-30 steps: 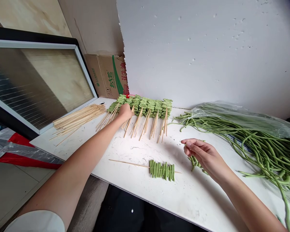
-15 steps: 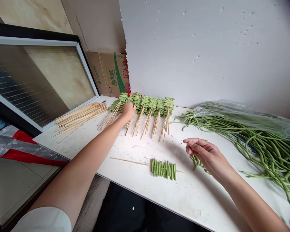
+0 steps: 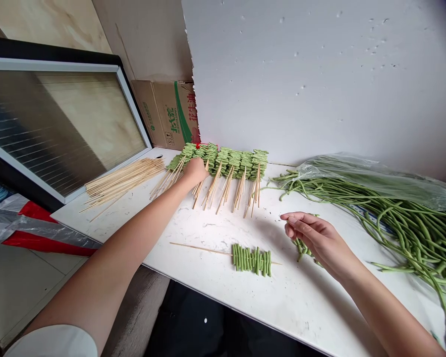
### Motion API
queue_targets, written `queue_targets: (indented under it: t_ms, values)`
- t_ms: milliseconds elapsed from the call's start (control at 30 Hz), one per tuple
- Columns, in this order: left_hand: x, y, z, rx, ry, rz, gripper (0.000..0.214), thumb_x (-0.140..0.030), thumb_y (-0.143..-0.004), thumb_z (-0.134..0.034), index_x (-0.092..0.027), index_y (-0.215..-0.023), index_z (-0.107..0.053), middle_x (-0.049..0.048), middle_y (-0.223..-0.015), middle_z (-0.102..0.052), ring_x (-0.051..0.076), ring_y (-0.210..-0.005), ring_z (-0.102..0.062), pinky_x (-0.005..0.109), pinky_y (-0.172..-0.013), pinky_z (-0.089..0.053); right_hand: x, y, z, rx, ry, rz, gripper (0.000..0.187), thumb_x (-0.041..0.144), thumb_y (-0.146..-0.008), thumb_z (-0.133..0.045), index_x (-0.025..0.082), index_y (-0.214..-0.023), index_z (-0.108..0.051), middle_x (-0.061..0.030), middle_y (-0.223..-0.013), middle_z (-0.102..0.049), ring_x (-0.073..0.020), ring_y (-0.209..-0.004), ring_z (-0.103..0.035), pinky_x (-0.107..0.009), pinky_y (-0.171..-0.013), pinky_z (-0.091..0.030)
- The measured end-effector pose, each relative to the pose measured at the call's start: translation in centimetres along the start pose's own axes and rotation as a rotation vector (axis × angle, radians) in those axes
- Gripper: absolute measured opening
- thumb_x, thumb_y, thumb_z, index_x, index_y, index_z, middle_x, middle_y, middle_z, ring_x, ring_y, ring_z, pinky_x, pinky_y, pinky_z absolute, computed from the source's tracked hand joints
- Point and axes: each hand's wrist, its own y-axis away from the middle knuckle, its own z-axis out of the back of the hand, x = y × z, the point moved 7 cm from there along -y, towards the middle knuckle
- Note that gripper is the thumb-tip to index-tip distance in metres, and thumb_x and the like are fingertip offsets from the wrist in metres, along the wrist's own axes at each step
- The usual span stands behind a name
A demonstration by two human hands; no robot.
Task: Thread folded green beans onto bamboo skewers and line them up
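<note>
My left hand [image 3: 194, 171] reaches far across the white table [image 3: 215, 223] and rests on the stacked green-bean skewers [image 3: 230, 163] near their wooden ends; its fingers are curled and hidden from view. My right hand [image 3: 314, 238] hovers with fingers loosely apart just above a few short cut bean pieces [image 3: 300, 248]. One finished skewer of bean pieces [image 3: 250, 260] lies alone on the table between my arms.
A pile of bare bamboo sticks [image 3: 122, 181] lies at the table's left. Long green beans [image 3: 394, 218] spill from a clear plastic bag [image 3: 375, 178] at right. A glass-lidded freezer [image 3: 55, 124] and a cardboard box [image 3: 169, 116] stand at the left.
My left hand shifted slightly right along the skewer stack, then drew back a little. My right hand stayed almost still.
</note>
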Motion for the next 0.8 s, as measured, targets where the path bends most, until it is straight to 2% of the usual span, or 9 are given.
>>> queue_targets:
  t_ms: [100,233,433,667,800]
  values:
    - [-0.6,1.0,0.8,-0.035,-0.117,-0.018,0.016,-0.026,-0.085,-0.079,-0.014,-0.092,-0.072,0.0183,-0.09,-0.073,0.038,-0.1,-0.073,0.039,-0.082,-0.054,-0.2,0.0,0.0,0.006,-0.003,0.0,0.046,0.063,-0.086,-0.08,0.021,-0.105,-0.081,-0.0074,-0.081,-0.068,-0.0198,-0.075,-0.057,-0.034,-0.073,-0.047]
    - [-0.9,1.8,0.9,-0.001,-0.156,-0.016,0.012,-0.022,-0.087,-0.075,-0.012,-0.095,-0.072,0.0219,-0.098,-0.074,0.039,-0.1,-0.073,0.04,-0.082,-0.053,-0.4,-0.1,0.1,0.013,-0.004,0.003,0.044,0.062,-0.088,-0.079,0.022,-0.107,-0.081,-0.0073,-0.082,-0.068,-0.0198,-0.076,-0.057,-0.033,-0.073,-0.047]
    - [-0.8,2.2,1.0,0.035,-0.165,-0.015,0.018,-0.025,-0.092,-0.071,-0.011,-0.102,-0.074,0.0264,-0.11,-0.074,0.04,-0.108,-0.072,0.04,-0.088,-0.054,-0.2,0.0,0.0,0.01,-0.01,0.01,0.043,0.062,-0.088,-0.079,0.022,-0.106,-0.082,-0.007,-0.082,-0.068,-0.0188,-0.076,-0.057,-0.032,-0.074,-0.048]
    - [-1.0,2.5,1.0,0.088,-0.277,-0.018,0.025,-0.021,-0.095,-0.061,-0.01,-0.111,-0.076,0.0253,-0.117,-0.075,0.035,-0.11,-0.073,0.035,-0.086,-0.056,-0.1,0.0,0.0,0.007,0.001,0.019,0.046,0.063,-0.088,-0.079,0.021,-0.106,-0.082,-0.0078,-0.082,-0.069,-0.0198,-0.076,-0.057,-0.033,-0.073,-0.048]
    - [-0.9,2.5,1.2,0.074,-0.277,-0.037,0.027,-0.027,-0.096,-0.062,-0.01,-0.112,-0.076,0.0253,-0.116,-0.076,0.037,-0.11,-0.074,0.036,-0.086,-0.057,-0.1,0.0,0.1,0.005,0.006,0.018,0.047,0.063,-0.087,-0.079,0.02,-0.106,-0.081,-0.0085,-0.082,-0.069,-0.0204,-0.076,-0.057,-0.034,-0.073,-0.048]
